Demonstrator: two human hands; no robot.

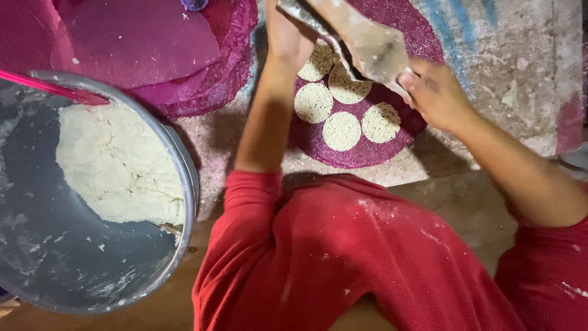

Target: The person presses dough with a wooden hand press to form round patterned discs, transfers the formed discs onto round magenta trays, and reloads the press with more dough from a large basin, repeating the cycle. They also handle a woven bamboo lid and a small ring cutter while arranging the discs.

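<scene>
Both my hands grip a worn wooden press (pixel 366 41), held tilted above a round magenta mesh mat (pixel 367 154). My left hand (pixel 285 37) holds its upper left end. My right hand (pixel 436 92) grasps the lower right handle. On the mat lie several round white discs of thin noodle strands (pixel 342 130), close together. The press hides part of the top discs. My red sleeves and lap (pixel 343 257) fill the lower frame.
A large metal bowl (pixel 185 184) at the left holds a mound of white dough (pixel 119 162), with a pink handle (pixel 43 86) resting in it. More magenta mats (pixel 153 43) are stacked at the top left. The floor is rough and flour-dusted.
</scene>
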